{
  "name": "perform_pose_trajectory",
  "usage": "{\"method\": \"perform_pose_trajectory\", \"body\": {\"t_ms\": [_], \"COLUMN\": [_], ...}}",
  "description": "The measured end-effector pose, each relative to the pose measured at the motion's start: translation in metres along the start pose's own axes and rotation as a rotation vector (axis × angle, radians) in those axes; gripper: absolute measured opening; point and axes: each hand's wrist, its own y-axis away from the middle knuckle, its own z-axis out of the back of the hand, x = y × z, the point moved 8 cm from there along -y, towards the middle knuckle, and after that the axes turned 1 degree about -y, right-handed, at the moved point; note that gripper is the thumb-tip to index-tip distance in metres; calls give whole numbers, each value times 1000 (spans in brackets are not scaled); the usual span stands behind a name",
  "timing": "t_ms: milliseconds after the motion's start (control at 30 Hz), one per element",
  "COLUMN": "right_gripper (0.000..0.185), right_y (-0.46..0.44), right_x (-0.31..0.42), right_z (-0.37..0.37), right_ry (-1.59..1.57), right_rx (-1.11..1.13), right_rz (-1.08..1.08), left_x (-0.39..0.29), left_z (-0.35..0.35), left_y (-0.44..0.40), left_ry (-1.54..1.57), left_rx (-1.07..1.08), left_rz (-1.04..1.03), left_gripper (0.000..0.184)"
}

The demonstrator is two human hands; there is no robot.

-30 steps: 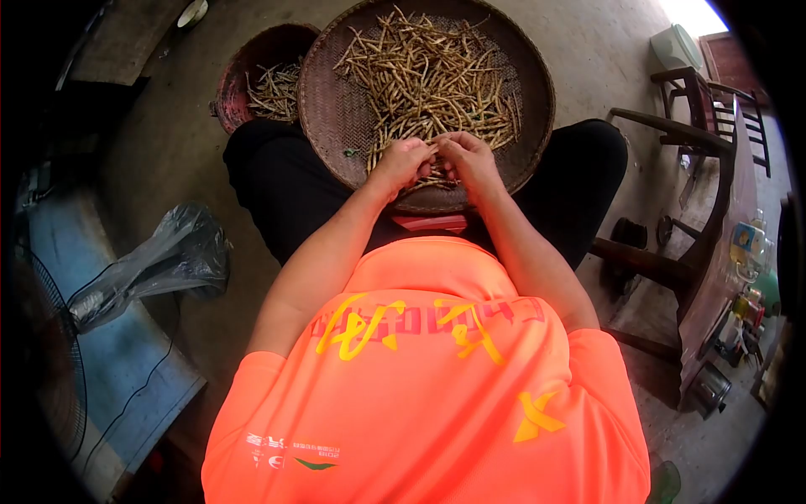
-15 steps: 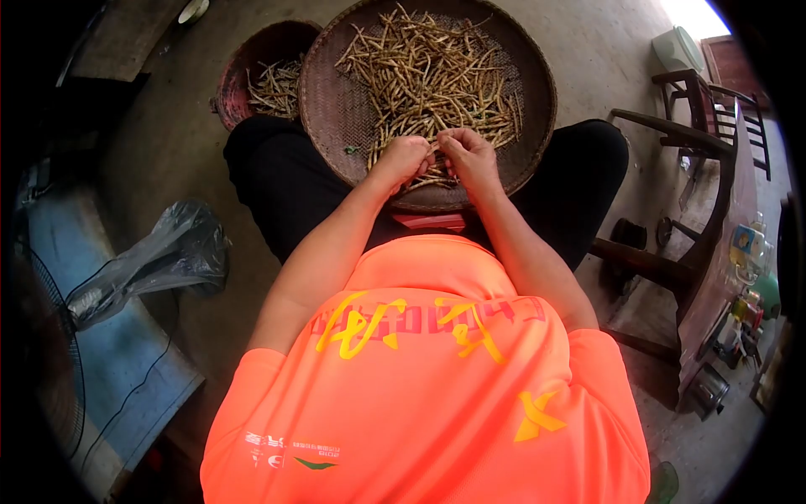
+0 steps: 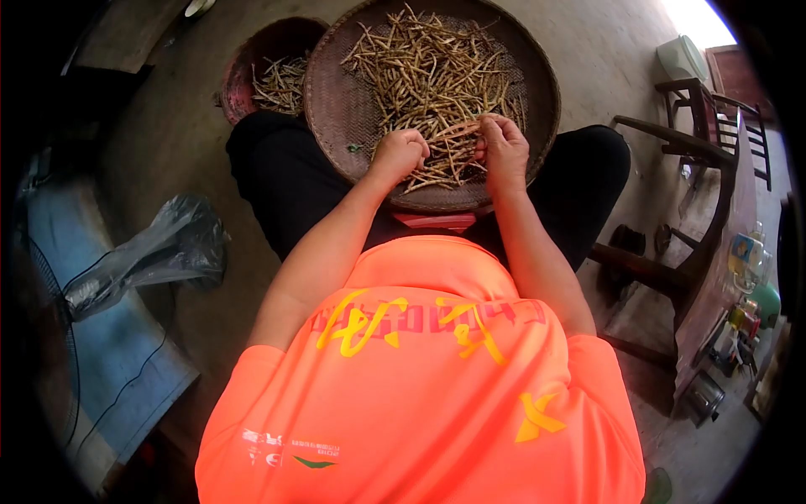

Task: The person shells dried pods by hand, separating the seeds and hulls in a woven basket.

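Note:
A round woven tray (image 3: 336,126) rests between my knees, holding a heap of dry brown bean pods (image 3: 428,76). Over its near part, my right hand (image 3: 502,151) pinches one end of an opened pod (image 3: 457,131), which points left. My left hand (image 3: 401,155) is closed at the left of the heap, apart from my right hand; what it holds, if anything, is too small to tell. Left of the tray, a reddish basket (image 3: 239,84) contains more pods (image 3: 281,86).
A plastic bag (image 3: 172,248) lies by a blue board (image 3: 126,370) at the left, near a fan (image 3: 54,311). Wooden chairs (image 3: 701,118), a pale bucket (image 3: 682,59) and a table (image 3: 697,328) with bottles (image 3: 745,252) and a metal pot (image 3: 703,395) are at the right.
My hands have moved apart from their earlier touching position. My right hand has shifted right and slightly up with the pod, which now shows stretched out.

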Motion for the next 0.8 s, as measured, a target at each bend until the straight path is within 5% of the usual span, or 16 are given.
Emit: {"method": "perform_pose_trajectory", "body": {"t_ms": [333,433,500,633,700,800], "right_gripper": [13,14,15,17,18,19], "right_y": [9,19,23,15,0,-6], "right_x": [-9,-21,-23,-28,-22,-22], "right_z": [-15,-37,-45,-32,-12,-18], "right_ry": [77,141,163,205,616,867], "right_rx": [159,373,447,306,72,65], "right_rz": [-82,-145,-161,-204,-8,191], "left_x": [-70,-62,-35,-20,-16,-9], "left_z": [19,1,-15,2,12,18], "left_y": [44,41,32,20,16,15], "left_ry": [-282,-245,63,174,237,534], "left_rx": [-303,-81,156,21,-51,-100], "left_rz": [-533,-493,-186,-31,-14,63], "left_gripper": [22,25,26,16,14,11]}}
